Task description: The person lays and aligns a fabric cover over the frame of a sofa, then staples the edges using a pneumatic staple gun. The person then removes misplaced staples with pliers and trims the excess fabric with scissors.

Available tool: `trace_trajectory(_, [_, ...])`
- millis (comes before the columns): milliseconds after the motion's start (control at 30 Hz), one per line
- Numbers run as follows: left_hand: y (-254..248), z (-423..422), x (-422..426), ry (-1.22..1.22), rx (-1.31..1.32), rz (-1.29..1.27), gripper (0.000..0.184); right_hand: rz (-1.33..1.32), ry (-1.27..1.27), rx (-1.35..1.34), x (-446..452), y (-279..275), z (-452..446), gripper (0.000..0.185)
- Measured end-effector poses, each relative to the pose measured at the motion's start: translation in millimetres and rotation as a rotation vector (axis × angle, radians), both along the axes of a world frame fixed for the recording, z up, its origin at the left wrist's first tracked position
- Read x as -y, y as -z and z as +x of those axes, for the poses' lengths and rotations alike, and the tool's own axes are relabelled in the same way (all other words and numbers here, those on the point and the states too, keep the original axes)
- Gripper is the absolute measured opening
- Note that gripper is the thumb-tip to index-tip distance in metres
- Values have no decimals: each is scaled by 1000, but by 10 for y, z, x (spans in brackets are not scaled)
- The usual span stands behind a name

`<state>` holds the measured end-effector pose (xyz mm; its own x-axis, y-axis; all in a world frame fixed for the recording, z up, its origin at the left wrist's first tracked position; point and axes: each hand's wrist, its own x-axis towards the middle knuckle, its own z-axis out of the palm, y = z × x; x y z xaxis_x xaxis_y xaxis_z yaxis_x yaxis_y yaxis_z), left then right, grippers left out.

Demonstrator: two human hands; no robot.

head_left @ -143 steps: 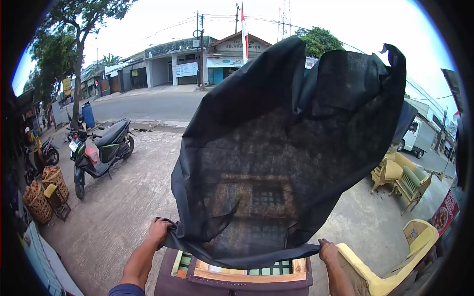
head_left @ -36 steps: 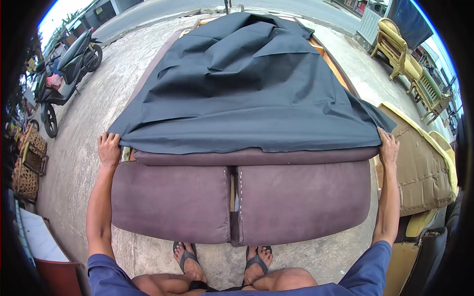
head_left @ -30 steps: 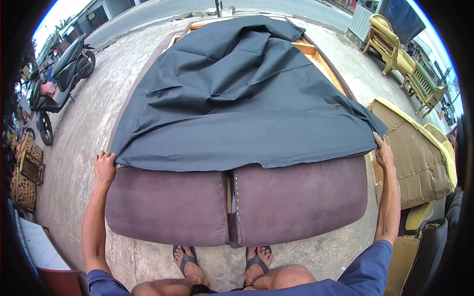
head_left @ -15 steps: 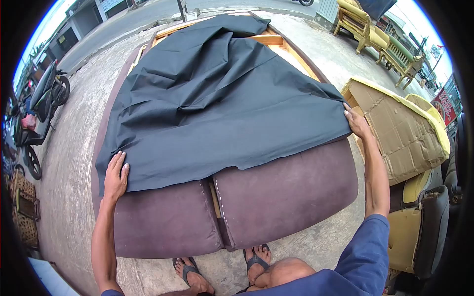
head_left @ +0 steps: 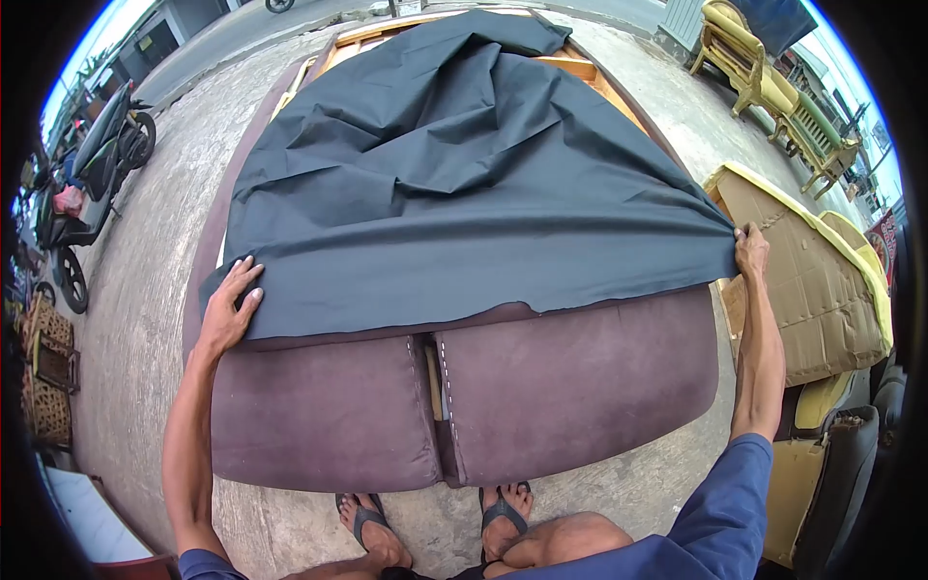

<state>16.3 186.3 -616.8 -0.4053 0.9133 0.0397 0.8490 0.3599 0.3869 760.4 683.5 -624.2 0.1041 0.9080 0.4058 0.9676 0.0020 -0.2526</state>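
view: head, only one
dark cloth [head_left: 454,203]: spread over the upholstered furniture piece, in front of the person; wrinkled and folded toward the far end, flatter along the near side
cloth near edge: uneven, runs hand to hand just above the two purple-brown padded sections [head_left: 570,387]
left hand [head_left: 230,304]: palm down on the near left corner of dark cloth, fingers extended, thumb held apart; resting on it, nothing gripped
right hand [head_left: 751,251]: fingers curled in tight, pinching the near right corner of dark cloth; fold lines run from there toward the middle
upholstered furniture piece [head_left: 215,227]: purple-brown covering along the left side; lies on the concrete ground [head_left: 164,261]
wooden frame [head_left: 570,66]: bare bars showing past the cloth at far end and far right
padded sections: side by side at the near end, narrow gap between, white dashed stitching on the right one
feet [head_left: 372,530]: in dark sandals, just below padded sections
right side: cardboard-backed piece [head_left: 802,280] with yellow edging, near right hand; carved yellow chair [head_left: 739,58] and green-backed seat [head_left: 820,130] farther off
left side: motorbike [head_left: 101,174] with pink bag [head_left: 68,201], woven baskets [head_left: 46,401] nearer the person
background: road [head_left: 232,58] across the top
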Motion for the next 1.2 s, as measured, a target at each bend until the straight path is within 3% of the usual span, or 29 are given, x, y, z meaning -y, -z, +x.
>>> trace_trajectory(133, [95, -20, 63, -56, 8, 26, 42, -246, -109, -7, -103, 144, 401, 27])
trace_trajectory(200, [122, -121, 175, -74, -43, -10, 42, 187, -366, 179, 126, -14, 197, 33])
trace_trajectory(233, [134, -149, 236, -89, 33, 8, 42, 176, -358, 170, 335, -126, 0, 33])
trace_trajectory(300, [69, -159, 272, -111, 185, 17, 48, -469, -558, -184, 675, -399, -300, 41])
trace_trajectory(333, [23, -185, 278, -98, 187, 19, 48, -470, -638, 75, 658, -397, -214, 51])
trace_trajectory(400, [-14, -293, 331, -89, 444, -1, 56, -659, -588, -247, 747, -551, -177, 54])
trace_trajectory(467, [89, -401, 334, -118, 547, 68, 53, -653, -622, -205, 698, -563, -152, 55])
trace_trajectory(567, [89, -360, 287, -81, 190, 123, 28, -674, -663, -205, 514, -493, -48, 53])
trace_trajectory(600, [71, -344, 273, -81, 184, 126, 28, -693, -665, -241, 444, -467, 3, 52])
trace_trajectory(633, [69, -347, 244, -97, 111, 158, 24, -629, -677, -263, 490, -494, -75, 35])
trace_trajectory(667, [67, -362, 187, -111, 40, 195, 21, -618, -675, -265, 498, -539, -197, 35])
trace_trajectory(733, [-12, -458, 81, 6, -179, 363, 11, -425, -486, -12, 450, -637, -395, 23])
trace_trajectory(767, [-114, -452, 12, -10, -282, 409, 9, -126, -582, 93, 404, -597, -441, 17])
trace_trajectory(800, [-229, -445, -24, -28, -384, 447, 8, -133, -579, 96, 351, -592, -471, 17])
trace_trajectory(833, [-325, -492, -30, 84, -639, 388, 9, 128, -616, 249, 312, -591, -518, 14])
trace_trajectory(867, [-328, -503, 16, 85, -636, 388, 9, 396, -645, 401, 297, -602, -546, 11])
trace_trajectory(933, [-330, -516, 144, 303, -805, 270, 17, 403, -604, 540, 370, -508, -469, 11])
trace_trajectory(1033, [-55, -420, 440, 423, -782, 179, 20, 481, -690, 618, 472, -246, -255, 18])
trace_trajectory(1133, [115, -264, 643, 276, -681, 198, 20, 381, -671, 586, 579, -129, -80, 18])
trace_trajectory(1200, [101, -262, 674, 306, -689, 179, 20, 343, -629, 616, 598, -125, -56, 23])
